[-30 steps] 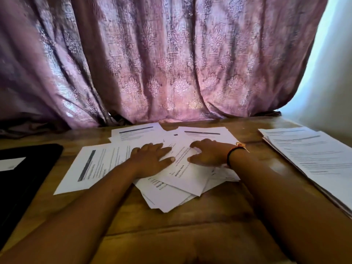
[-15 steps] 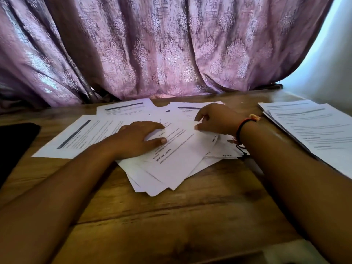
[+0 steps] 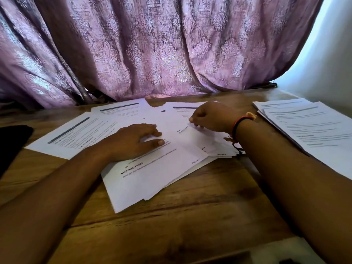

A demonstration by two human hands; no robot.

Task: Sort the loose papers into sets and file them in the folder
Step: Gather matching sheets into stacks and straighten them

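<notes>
Loose papers (image 3: 152, 174) lie fanned at the centre of the wooden table (image 3: 190, 216). Left hand (image 3: 131, 141) rests flat on them, fingers relaxed. Right hand (image 3: 211, 117), fingers curled, pinches the edge of one sheet (image 3: 194, 138). A separate paper stack (image 3: 312, 130) lies at right, and a black folder (image 3: 11, 145) at the left edge.

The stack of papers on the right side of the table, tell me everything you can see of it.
The stack of papers lies flat on the wooden table at its far right. White printed sheets, several deep, loosely squared: lower edges fan out at the far left corner. The top sheet shows dark lines of text, too blurred to read. Its right part runs out of frame. The right forearm passes beside it; contact cannot be told.
</notes>
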